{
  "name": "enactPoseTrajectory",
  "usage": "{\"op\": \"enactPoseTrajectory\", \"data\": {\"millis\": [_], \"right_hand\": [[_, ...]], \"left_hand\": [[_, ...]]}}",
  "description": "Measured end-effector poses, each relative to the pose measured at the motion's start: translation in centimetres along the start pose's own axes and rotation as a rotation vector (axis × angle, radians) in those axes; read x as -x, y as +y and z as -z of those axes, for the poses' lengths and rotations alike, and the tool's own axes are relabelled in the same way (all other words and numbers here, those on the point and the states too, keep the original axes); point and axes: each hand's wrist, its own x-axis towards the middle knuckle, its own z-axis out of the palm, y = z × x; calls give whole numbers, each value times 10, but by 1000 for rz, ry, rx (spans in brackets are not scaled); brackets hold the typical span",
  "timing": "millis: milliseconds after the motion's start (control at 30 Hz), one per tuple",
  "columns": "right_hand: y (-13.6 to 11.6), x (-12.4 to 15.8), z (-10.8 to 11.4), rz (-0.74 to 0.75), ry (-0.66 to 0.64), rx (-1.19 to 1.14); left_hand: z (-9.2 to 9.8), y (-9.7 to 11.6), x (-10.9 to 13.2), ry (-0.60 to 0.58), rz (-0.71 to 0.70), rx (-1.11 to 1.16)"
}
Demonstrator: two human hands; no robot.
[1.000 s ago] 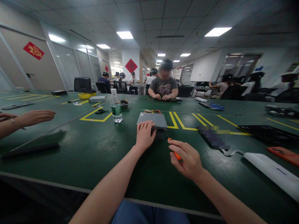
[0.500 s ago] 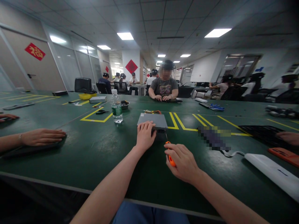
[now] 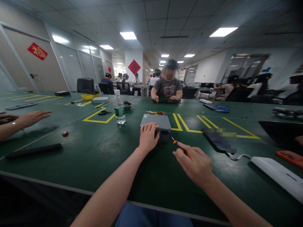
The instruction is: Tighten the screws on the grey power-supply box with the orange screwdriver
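Orange screwdriver [image 3: 181, 148] is gripped in right hand [image 3: 197, 162], tip at near right corner of grey box [image 3: 156, 119]; left hand [image 3: 148, 138] lies spread over its near edge. Box sits on green table [image 3: 101, 151], bottle [image 3: 120, 109] left, phone [image 3: 211, 137] right.

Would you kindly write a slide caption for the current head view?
Left hand on a grey box, right hand angling an orange-and-black screwdriver toward its near right corner.

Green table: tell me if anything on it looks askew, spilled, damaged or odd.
Nothing looks spilled or damaged. The clear bottle stands upright, capped, and the grey box sits flat with the left hand on it. Mildly odd is a small red object lying by itself near the black bar, too small to identify.
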Motion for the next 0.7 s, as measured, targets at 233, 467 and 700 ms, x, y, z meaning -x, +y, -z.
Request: {"op": "enactPoseTrajectory", "data": {"millis": [233, 467, 700], "right_hand": [[-11, 0, -2, -6, -30, -59], [-1, 1, 1, -18, -13, 50], [-8, 0, -1, -9, -19, -26]], "left_hand": [[0, 0, 0, 0, -3, 0], [0, -1, 0, 4, -4, 10], [0, 0, 0, 0, -3, 0]]}}
